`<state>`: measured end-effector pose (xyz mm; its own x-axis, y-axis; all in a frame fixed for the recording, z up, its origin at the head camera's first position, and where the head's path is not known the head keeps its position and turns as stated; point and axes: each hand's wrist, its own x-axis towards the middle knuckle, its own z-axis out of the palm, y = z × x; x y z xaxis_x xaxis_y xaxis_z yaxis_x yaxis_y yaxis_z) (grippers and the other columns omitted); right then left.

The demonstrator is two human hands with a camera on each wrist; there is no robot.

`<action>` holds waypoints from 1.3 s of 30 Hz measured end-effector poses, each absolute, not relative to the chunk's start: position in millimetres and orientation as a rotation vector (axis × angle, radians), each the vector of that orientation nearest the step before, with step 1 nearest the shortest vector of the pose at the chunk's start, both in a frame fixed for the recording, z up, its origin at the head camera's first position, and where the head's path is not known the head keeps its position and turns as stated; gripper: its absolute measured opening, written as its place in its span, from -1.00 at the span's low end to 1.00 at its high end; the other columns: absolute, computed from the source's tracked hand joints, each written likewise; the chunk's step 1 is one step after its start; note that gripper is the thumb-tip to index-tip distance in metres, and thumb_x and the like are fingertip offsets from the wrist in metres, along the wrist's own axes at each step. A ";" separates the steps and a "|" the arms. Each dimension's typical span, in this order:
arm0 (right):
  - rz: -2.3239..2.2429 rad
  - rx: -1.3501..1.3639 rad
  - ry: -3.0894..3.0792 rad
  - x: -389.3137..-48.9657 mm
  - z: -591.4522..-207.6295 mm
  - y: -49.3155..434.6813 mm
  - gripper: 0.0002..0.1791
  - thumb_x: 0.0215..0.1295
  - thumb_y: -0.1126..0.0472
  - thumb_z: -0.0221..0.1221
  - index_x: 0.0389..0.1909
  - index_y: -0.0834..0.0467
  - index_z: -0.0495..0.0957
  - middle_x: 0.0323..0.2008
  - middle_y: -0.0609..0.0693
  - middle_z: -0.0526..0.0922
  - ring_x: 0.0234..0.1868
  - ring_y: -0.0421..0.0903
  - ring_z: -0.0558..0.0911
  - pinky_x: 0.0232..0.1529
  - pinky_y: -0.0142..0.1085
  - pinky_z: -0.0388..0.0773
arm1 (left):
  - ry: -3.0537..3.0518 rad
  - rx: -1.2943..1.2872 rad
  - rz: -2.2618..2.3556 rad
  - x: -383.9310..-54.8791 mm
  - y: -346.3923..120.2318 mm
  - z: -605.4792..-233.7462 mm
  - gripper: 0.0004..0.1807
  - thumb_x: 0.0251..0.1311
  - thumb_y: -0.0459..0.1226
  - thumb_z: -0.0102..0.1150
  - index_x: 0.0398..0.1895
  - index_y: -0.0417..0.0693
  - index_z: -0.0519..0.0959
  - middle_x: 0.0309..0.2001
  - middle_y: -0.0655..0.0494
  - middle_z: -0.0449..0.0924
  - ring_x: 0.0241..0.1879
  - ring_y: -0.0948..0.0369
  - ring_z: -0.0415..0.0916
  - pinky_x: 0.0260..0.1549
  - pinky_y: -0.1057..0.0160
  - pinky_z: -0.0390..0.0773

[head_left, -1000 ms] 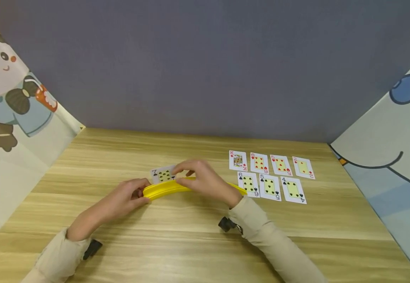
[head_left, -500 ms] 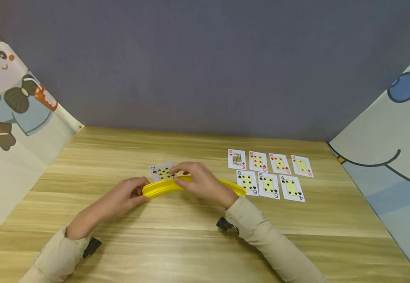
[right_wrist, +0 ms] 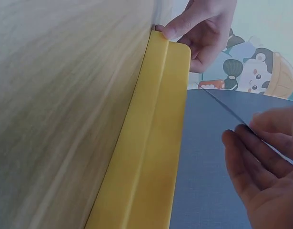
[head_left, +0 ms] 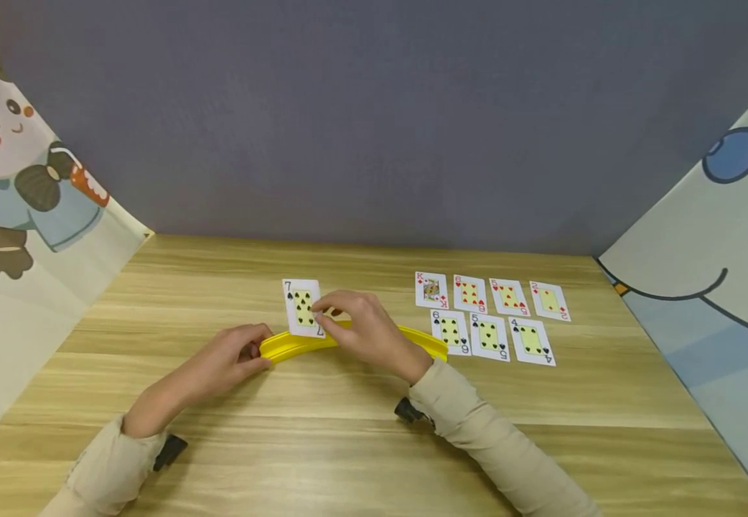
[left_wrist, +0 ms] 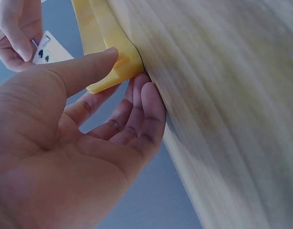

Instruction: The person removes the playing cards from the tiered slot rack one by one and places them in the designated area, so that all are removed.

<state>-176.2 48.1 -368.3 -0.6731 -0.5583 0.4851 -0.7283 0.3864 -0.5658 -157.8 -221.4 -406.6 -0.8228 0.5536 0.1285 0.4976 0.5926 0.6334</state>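
A curved yellow card holder (head_left: 299,346) stands on the wooden table, its slot facing up. My left hand (head_left: 228,357) grips its left end between thumb and fingers, as the left wrist view shows up close. Between thumb and fingers, my right hand (head_left: 367,332) pinches the seven of spades (head_left: 303,307) by its right side. The card is raised above the holder, face toward me, and appears edge-on in the right wrist view. Whether its lower edge touches the holder, I cannot tell.
Right of the holder, two rows of cards lie face up. The back row runs from a king of diamonds (head_left: 431,290) to a two of diamonds (head_left: 550,301). In front lie the six (head_left: 450,332), five (head_left: 489,337) and four of spades (head_left: 532,341). A grey wall (head_left: 374,129) rises behind.
The seven of spades has gone from leaning low behind the holder to raised and more upright above it, lifted by the right hand. My left hand keeps its place on the holder.
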 end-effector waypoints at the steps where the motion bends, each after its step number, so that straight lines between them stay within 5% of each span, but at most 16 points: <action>1: 1.163 1.139 -2.418 -176.0 -368.0 47.9 -0.82 0.38 0.32 0.21 -0.07 0.24 0.67 -0.09 0.03 0.72 -0.11 -0.16 0.67 -0.06 -0.34 0.62 | 2.729 0.906 1.047 -158.3 -221.3 -406.7 -0.83 0.20 -0.40 0.33 -0.22 -0.01 0.58 -0.40 0.27 0.50 -0.41 0.28 0.42 -0.42 0.34 0.49; 7: 1.179 1.066 -2.394 -174.8 -365.1 48.8 -0.78 0.37 0.39 0.19 -0.01 0.27 0.63 -0.12 0.05 0.68 -0.26 -0.19 0.62 -0.23 -0.47 0.58 | 2.722 0.918 1.056 -161.3 -220.6 -407.6 -0.84 0.21 -0.40 0.33 -0.21 -0.02 0.58 -0.40 0.25 0.51 -0.41 0.27 0.43 -0.42 0.34 0.50; 18: 1.289 0.994 -2.367 -173.4 -358.0 55.0 -0.59 0.25 0.47 0.25 0.14 0.31 0.56 -0.02 0.13 0.65 -0.26 -0.13 0.64 -0.24 -0.43 0.62 | 2.713 0.883 1.046 -161.8 -226.6 -408.8 -0.83 0.21 -0.39 0.33 -0.18 -0.03 0.58 -0.38 0.25 0.52 -0.41 0.27 0.43 -0.42 0.33 0.51; 25: 1.402 0.937 -2.348 -161.1 -353.9 68.3 -0.44 0.18 0.50 0.28 0.24 0.27 0.48 -0.15 0.11 0.58 -0.29 -0.12 0.63 -0.28 -0.41 0.65 | 2.709 0.907 1.047 -159.9 -222.8 -408.5 -0.83 0.21 -0.39 0.33 -0.18 -0.02 0.58 -0.38 0.26 0.52 -0.41 0.30 0.43 -0.41 0.34 0.51; 39: 1.322 0.907 -2.384 -130.0 -346.8 105.6 -0.35 0.18 0.51 0.28 0.32 0.20 0.44 0.08 0.12 0.56 -0.24 -0.14 0.65 -0.25 -0.42 0.65 | 2.682 0.913 1.059 -160.0 -223.0 -410.1 -0.83 0.22 -0.39 0.32 -0.18 -0.03 0.57 -0.37 0.25 0.52 -0.40 0.29 0.44 -0.41 0.33 0.52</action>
<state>-130.0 105.6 -346.8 -0.7685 -0.3921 0.5057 -0.6366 0.3885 -0.6662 -160.0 -223.0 -410.1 -0.8116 0.5743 0.1069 0.4926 0.5743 0.6539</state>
